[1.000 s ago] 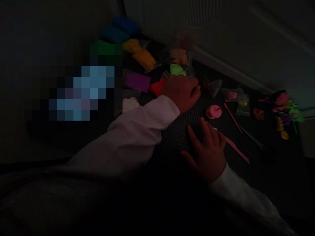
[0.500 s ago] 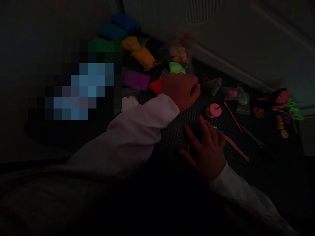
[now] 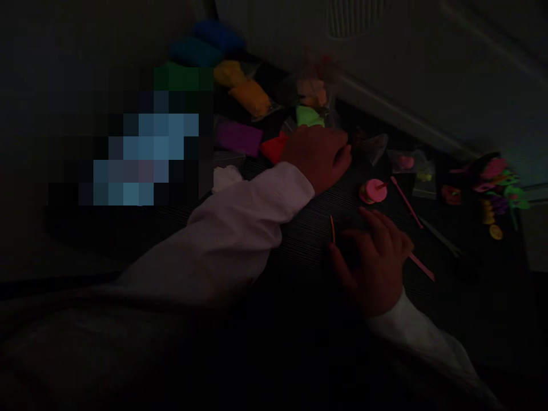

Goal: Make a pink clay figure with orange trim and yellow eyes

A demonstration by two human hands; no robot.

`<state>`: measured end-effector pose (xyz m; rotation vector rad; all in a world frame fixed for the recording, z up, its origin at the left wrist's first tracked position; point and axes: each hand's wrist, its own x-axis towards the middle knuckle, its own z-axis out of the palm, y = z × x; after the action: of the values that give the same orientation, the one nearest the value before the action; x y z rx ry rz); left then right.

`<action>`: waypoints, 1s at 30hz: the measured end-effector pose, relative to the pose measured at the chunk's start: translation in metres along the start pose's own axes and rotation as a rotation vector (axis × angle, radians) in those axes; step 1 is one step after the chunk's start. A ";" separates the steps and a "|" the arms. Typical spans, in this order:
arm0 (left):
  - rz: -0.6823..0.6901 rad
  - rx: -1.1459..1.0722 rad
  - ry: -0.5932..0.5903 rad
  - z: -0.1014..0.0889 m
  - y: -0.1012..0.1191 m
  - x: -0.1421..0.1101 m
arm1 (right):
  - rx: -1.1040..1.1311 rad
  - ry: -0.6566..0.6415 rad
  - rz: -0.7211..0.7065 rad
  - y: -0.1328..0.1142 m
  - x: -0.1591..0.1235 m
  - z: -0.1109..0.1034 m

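My left hand (image 3: 315, 155) rests on the dark table with its fingers curled in, beside a red clay packet (image 3: 274, 149) and a light green packet (image 3: 310, 116). Whatever may be inside those fingers is hidden. Lower right, my right hand (image 3: 377, 262) is held with thumb and fingers apart, nothing visible in it. A thin orange strip (image 3: 333, 229) lies by its thumb tip. Just beyond the fingers sits a small round pink clay piece (image 3: 373, 190) with a short stick on top. Part of a flat pink strip (image 3: 423, 268) shows from behind the right hand.
Scissors (image 3: 449, 245) and a pink stick (image 3: 406, 202) lie to the right. Colourful clay shapes (image 3: 492, 171) cluster at the far right. Orange (image 3: 250, 98), purple (image 3: 240, 138) and blue (image 3: 218, 37) packets lie at the back left. A pixelated bright patch (image 3: 154, 148) covers the left. The scene is dim.
My right hand has shifted a little to the right and its fingers have bent more, uncovering the thin orange strip. My left hand stays almost where it was.
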<state>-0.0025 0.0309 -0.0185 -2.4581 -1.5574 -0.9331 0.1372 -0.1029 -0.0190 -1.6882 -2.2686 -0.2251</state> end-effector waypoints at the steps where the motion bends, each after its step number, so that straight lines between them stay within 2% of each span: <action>1: -0.003 -0.001 0.000 0.000 0.000 0.000 | 0.002 -0.003 0.010 -0.001 0.001 0.001; 11: -0.012 -0.024 0.022 0.001 0.000 -0.001 | 0.009 0.003 0.053 -0.007 0.011 0.007; 22: 0.005 -0.027 -0.005 0.000 -0.001 0.000 | 0.086 -0.010 0.022 -0.005 0.012 0.003; 25: -0.006 -0.027 -0.021 -0.001 0.000 0.001 | 0.072 -0.054 -0.029 0.002 0.007 -0.001; 30: -0.023 -0.029 -0.041 -0.003 0.001 0.001 | -0.076 -0.205 -0.122 0.006 -0.008 -0.005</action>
<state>-0.0023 0.0298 -0.0157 -2.4993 -1.5994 -0.9214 0.1461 -0.1100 -0.0172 -1.6805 -2.5463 -0.1740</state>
